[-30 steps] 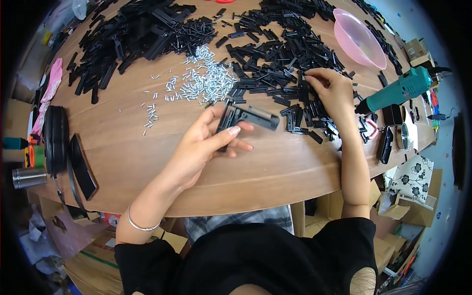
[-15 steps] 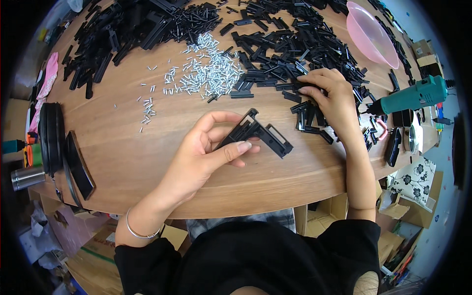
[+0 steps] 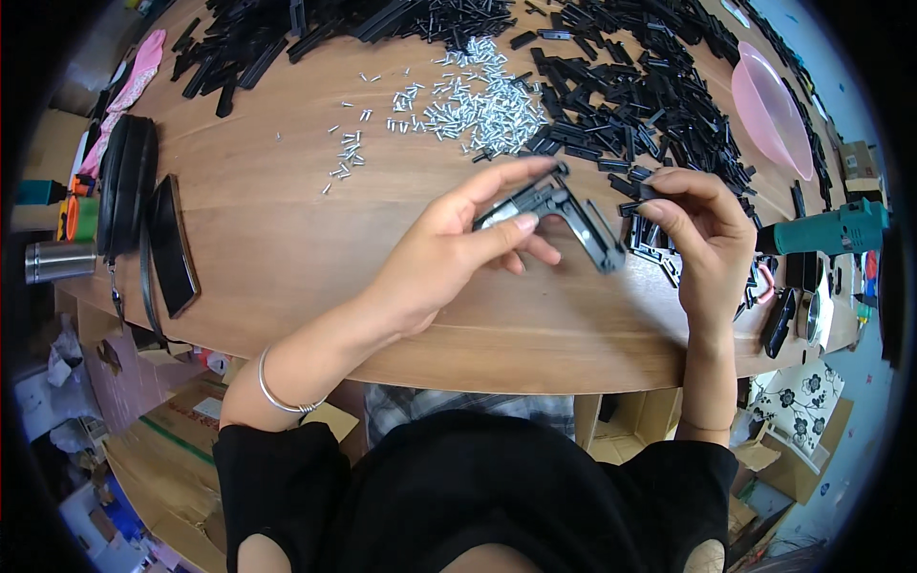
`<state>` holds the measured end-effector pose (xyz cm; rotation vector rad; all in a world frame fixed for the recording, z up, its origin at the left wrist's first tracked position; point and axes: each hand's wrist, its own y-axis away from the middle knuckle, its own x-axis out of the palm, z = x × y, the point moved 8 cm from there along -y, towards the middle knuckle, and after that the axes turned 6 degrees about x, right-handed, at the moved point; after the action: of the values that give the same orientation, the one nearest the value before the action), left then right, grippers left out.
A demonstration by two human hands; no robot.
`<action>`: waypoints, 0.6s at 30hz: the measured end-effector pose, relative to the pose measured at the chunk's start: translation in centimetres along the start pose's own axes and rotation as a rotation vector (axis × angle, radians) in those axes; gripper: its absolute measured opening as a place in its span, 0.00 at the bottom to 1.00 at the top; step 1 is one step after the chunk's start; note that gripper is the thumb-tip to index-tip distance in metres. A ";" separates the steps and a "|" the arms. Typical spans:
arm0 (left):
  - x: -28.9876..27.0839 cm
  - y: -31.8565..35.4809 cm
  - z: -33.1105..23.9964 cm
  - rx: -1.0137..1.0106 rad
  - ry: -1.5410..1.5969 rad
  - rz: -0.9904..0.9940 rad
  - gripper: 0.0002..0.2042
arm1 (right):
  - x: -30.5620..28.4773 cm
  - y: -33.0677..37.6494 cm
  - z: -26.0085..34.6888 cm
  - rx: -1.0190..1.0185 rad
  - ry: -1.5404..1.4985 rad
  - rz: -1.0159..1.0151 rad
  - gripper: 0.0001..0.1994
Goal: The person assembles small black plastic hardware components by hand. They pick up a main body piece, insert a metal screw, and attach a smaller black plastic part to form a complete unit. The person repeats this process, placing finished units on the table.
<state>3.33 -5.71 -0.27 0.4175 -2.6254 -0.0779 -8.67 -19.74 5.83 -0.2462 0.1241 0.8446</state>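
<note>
Now the right hand (image 3: 702, 234) has left the pile, small black piece (image 3: 642, 191) pinched.

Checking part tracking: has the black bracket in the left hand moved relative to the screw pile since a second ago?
Yes. The black bracket in the left hand was lifted and turned, now off the table, below the screw pile.

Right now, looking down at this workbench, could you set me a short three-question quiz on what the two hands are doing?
1. True or false: the left hand holds the black L-shaped plastic bracket off the brown wooden table.
2. What does the right hand pinch? A) small black plastic piece B) a silver screw
3. What lies heaped beyond the bracket, shiny and small?

Key: 1 true; 2 A; 3 the pile of silver metal screws.
</note>
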 end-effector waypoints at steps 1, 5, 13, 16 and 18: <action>-0.2 -0.1 -0.1 0.039 -0.050 0.015 0.24 | 0.0 -0.1 -0.3 0.015 -0.084 0.013 0.12; 0.2 -0.1 -0.3 0.095 0.236 -0.024 0.30 | 1.0 0.2 -1.4 0.124 -0.353 0.092 0.15; 2.8 0.3 0.7 0.185 -0.097 0.290 0.17 | 2.7 0.9 -1.5 0.179 -0.296 0.087 0.10; 1.8 0.3 0.8 0.161 0.157 0.129 0.19 | 0.3 0.0 -2.2 0.176 -0.392 -0.069 0.11; 1.3 0.3 0.3 0.160 0.126 0.043 0.20 | -0.4 0.1 -2.2 0.163 -0.433 -0.066 0.10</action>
<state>2.02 -5.87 0.09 0.4065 -2.5229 0.1687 -9.06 -20.56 3.80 0.0880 -0.2183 0.8006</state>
